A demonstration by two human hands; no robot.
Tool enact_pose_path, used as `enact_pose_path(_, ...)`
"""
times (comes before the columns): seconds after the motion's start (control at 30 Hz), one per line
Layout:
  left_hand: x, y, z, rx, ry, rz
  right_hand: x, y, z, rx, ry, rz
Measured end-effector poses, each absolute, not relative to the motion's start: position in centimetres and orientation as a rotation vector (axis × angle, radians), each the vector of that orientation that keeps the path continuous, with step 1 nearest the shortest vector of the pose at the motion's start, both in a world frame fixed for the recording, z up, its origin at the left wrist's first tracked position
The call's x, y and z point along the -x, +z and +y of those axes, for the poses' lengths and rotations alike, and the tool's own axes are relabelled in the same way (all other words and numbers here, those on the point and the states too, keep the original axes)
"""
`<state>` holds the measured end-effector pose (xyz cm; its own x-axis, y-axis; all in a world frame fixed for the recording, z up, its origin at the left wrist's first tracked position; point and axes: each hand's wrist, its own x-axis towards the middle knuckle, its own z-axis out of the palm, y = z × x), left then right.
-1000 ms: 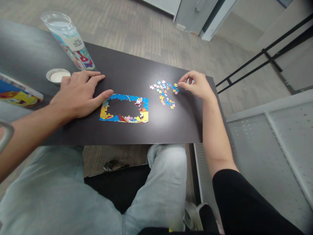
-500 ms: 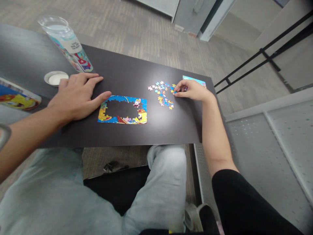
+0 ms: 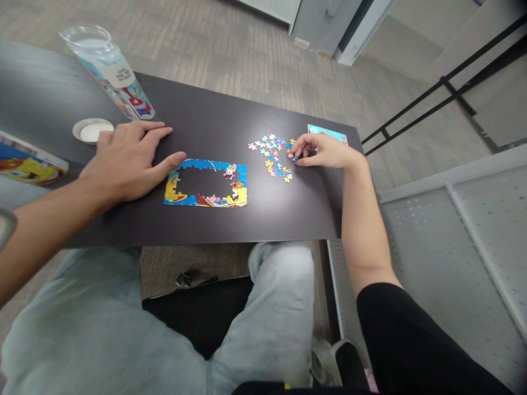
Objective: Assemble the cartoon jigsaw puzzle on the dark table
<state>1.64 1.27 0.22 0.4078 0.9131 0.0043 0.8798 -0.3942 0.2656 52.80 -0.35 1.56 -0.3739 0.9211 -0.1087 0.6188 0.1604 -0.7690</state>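
Carrying all these things, the dark table (image 3: 230,225) has its near edge just before the person's knees. A tall clear tube (image 3: 123,77) with printed sides stands close to the far edge. The left hand (image 3: 127,159) lies flat with wide fingers, and its thumb tip is at the far left corner of the joined puzzle border (image 3: 241,192). This border lies towards the near edge; its outline is joined, but its middle is open. The right hand (image 3: 325,152) has thumb and forefinger narrow, at the right side of the loose pieces (image 3: 272,144); I cannot tell if they pinch one. Near the far right corner lies a picture card (image 3: 327,131), partly hidden. Smallest, these pieces lie between border and right edge, not joined into it
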Motion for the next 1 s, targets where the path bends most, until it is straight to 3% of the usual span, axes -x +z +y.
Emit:
enact_pose_path(0.2, -1.6, 0.3, 1.2, -2.445, 0.228, 1.577, -53.2, 0.8, -0.2, 1.598, 0.849, -1.962)
enact_pose_path(0.8, -1.7, 0.4, 1.0, -2.425, 0.225, 1.586, -53.8, 2.1, -0.9, 1.708, 0.868, -2.146)
enact_pose_path(1.0, -1.6, 0.4, 1.0, -2.427, 0.215, 1.59, -53.5, 2.7, -1.0, 1.501, 1.008, -2.198)
